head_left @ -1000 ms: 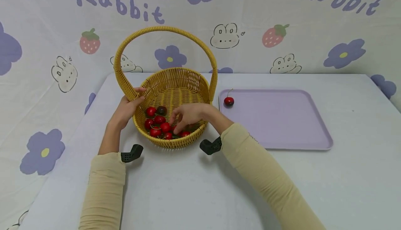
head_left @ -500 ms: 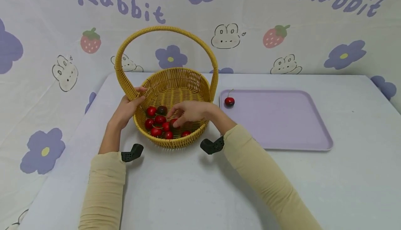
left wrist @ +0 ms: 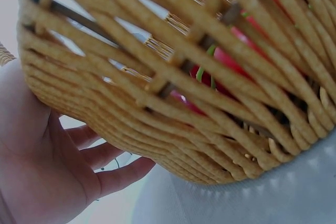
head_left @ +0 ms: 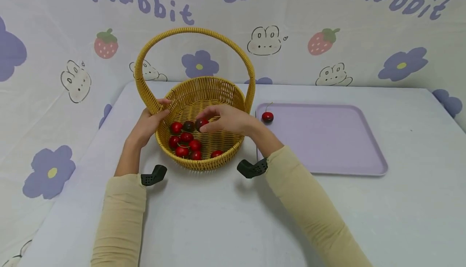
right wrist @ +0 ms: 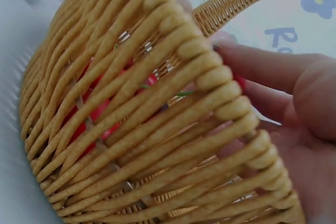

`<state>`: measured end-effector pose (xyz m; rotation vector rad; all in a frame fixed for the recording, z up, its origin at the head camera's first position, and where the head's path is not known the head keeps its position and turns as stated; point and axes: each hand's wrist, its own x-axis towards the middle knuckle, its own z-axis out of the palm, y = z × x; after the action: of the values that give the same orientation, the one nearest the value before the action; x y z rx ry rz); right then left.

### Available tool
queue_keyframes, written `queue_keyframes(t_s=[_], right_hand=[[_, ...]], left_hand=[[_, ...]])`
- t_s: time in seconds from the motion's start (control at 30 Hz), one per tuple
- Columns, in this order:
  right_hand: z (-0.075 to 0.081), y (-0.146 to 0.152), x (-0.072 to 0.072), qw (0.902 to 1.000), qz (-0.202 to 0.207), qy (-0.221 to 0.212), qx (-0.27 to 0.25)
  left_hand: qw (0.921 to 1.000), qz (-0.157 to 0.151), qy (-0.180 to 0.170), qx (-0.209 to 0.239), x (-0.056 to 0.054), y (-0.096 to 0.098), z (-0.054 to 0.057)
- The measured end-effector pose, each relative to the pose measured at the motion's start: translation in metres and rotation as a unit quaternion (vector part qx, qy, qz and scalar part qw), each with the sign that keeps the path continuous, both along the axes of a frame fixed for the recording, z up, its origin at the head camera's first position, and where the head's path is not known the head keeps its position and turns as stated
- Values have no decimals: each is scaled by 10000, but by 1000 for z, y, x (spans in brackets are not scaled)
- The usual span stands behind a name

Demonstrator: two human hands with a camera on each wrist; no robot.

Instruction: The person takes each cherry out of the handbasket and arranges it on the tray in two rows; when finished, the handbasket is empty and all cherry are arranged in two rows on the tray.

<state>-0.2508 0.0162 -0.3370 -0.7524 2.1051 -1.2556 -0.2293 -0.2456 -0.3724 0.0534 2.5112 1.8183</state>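
A yellow wicker basket [head_left: 218,163] with a tall arched handle stands on the table, left of centre. My left hand [head_left: 145,127] grips its left rim at the foot of the handle; in the left wrist view the palm [left wrist: 42,171] lies against the weave. Between thumb and fingers, my right hand [head_left: 233,120] pinches a dark red cherry [head_left: 201,124] inside the basket. Several other cherries [head_left: 187,137] lie at the basket's near left, and a single cherry [head_left: 217,153] sits near the front wall. Through the wicker [right wrist: 157,87], the right wrist view shows red fruit.
Right of the basket lies a light purple tray [head_left: 320,137]. One cherry [head_left: 267,117] with its stem up rests in the tray's far left corner. A patterned cloth [head_left: 284,12] hangs behind the white table [head_left: 204,218].
My right hand has risen from the cherries at the basket's front and moved farther back, with a dark red cherry now between its fingers. The left hand keeps its grip on the basket.
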Motion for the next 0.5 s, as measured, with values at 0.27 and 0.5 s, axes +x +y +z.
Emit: queue_keyframes(t_s=[0.27, 0.5], right_hand=[[11, 12, 12, 9955, -586, 178, -720], [20, 27, 25, 9909, -969, 231, -901]], left_hand=[[9999, -21, -38, 116, 0, 0, 0], [10000, -3, 24, 88, 1, 0, -1]])
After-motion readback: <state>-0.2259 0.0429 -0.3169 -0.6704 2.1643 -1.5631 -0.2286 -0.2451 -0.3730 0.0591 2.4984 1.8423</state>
